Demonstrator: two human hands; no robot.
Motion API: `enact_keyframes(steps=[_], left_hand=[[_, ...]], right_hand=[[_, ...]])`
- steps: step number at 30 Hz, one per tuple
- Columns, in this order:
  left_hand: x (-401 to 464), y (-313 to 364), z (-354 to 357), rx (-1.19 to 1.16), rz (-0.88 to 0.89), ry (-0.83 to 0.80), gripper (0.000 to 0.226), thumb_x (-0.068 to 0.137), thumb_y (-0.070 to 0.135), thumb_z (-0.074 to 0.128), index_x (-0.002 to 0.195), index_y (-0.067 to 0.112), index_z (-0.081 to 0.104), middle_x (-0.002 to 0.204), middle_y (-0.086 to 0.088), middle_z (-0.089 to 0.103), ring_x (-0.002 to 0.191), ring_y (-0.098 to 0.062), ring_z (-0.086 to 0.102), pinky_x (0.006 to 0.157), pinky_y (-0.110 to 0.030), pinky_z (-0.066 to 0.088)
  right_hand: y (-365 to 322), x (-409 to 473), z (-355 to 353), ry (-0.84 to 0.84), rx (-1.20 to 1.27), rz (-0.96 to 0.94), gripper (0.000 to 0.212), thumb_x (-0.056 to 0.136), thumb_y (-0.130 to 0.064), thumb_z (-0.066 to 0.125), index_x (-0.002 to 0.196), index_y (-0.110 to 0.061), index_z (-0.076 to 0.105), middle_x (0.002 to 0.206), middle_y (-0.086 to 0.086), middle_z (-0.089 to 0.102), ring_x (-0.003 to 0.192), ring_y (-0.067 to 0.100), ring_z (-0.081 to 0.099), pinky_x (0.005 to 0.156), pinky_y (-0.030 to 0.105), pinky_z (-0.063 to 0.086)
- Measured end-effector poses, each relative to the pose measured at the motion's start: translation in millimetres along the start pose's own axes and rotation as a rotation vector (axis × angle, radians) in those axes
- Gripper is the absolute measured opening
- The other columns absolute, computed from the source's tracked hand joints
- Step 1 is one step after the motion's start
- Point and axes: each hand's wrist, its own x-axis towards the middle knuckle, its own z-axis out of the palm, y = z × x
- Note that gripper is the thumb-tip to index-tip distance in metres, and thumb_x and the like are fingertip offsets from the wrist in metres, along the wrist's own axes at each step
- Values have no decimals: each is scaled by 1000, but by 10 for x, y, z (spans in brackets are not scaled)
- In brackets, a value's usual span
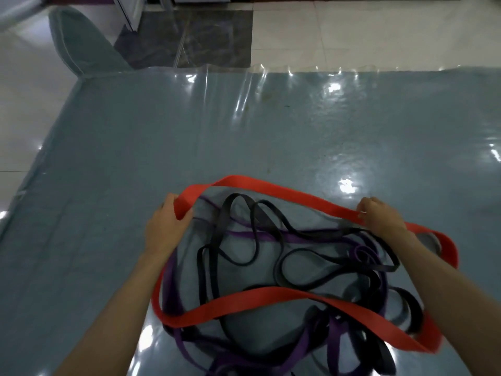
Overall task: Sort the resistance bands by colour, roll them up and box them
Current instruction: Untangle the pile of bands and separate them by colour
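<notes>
**Red band held at two points over tangled pile**

Red band (271, 185): one wide loop, lifted along its far run; near run crosses the pile at 6 o'clock, right end drapes down toward 4 o'clock.

Left hand (165, 223): at 9 o'clock of the pile, fingers curled round the red band where it bends.

Right hand (379, 215): at 2 o'clock of the pile, fingers closed in a pinch on the band's far run.

Black bands (254, 240): thin loops, tangled, lying under the red loop.

Purple bands (271, 236): interlaced with the black; one strand runs across the middle, more heaped at 6 o'clock.

Table (108, 147): grey-blue, under glossy clear plastic sheet. Chair (78, 42) off the table corner at 11 o'clock. Tiled floor (379, 33) beyond.
</notes>
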Motion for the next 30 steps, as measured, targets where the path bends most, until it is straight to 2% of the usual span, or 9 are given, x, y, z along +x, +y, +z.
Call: enact_keyframes(steps=[6, 9, 13, 16, 19, 21, 23, 27, 30], left_hand=[[-530, 398, -226, -293, 319, -199, 32, 87, 40, 76, 89, 30, 46, 74, 9, 58, 66, -11, 56, 69, -37, 50], [-929, 419, -77, -253, 344, -464, 24, 97, 29, 74, 107, 25, 52, 84, 0, 69, 77, -20, 70, 75, -41, 56], [-1464, 373, 278, 114, 370, -568, 57, 107, 33, 57, 155, 14, 32, 131, -16, 66, 119, -34, 65, 98, -47, 52], [-1760, 299, 463, 269, 429, -620, 76, 101, 50, 62, 158, 14, 29, 150, -4, 50, 135, -27, 52, 107, -40, 47], [-1936, 254, 528, 529, 450, -544, 94, 79, 59, 83, 151, 13, 45, 140, -3, 55, 127, -29, 55, 101, -41, 51], [-2037, 270, 529, 605, 538, -418, 83, 49, 33, 104, 121, 8, 70, 106, -6, 72, 95, -30, 69, 75, -39, 60], [-2111, 258, 533, 555, 607, -242, 66, 36, 9, 101, 97, 4, 75, 79, -9, 70, 72, -33, 69, 57, -37, 57], [-2098, 336, 431, 349, 498, -284, 32, 83, 8, 79, 110, 6, 63, 93, -11, 68, 85, -35, 67, 73, -44, 54], [-2042, 491, 264, 146, 436, -290, 28, 98, 14, 66, 121, 8, 53, 107, -8, 60, 94, -34, 63, 75, -47, 52]], right_hand=[[-31, -536, -125, 493, 146, -97, 9, 102, -19, 60, 108, -13, 56, 96, 18, 71, 82, 42, 66, 68, 45, 47], [-48, -977, -110, 641, 269, -121, 12, 102, -19, 63, 106, -17, 52, 90, 15, 69, 79, 41, 66, 61, 39, 42], [98, -1687, 185, 547, 216, -217, 25, 92, -13, 73, 105, -18, 52, 82, 8, 70, 71, 37, 70, 55, 37, 46], [226, -2156, 488, 358, 160, -311, 17, 93, -16, 69, 103, -16, 55, 88, 4, 68, 79, 33, 71, 63, 42, 52], [307, -2492, 775, 231, 107, -363, 19, 92, -29, 70, 102, -14, 61, 98, 1, 66, 91, 31, 68, 77, 46, 54], [322, -2602, 904, 215, 92, -310, 32, 88, -35, 80, 107, -16, 63, 106, 0, 66, 98, 28, 67, 81, 47, 54], [296, -2623, 952, 224, 68, -260, 42, 85, -40, 83, 114, -18, 62, 111, -1, 66, 102, 27, 66, 84, 44, 52], [204, -2567, 866, 292, 119, -218, 24, 89, -29, 77, 105, -20, 62, 99, -3, 69, 90, 27, 69, 71, 39, 51], [243, -2538, 728, 351, 206, -151, 14, 91, -29, 75, 99, -24, 65, 93, -6, 72, 82, 24, 71, 62, 38, 53]])
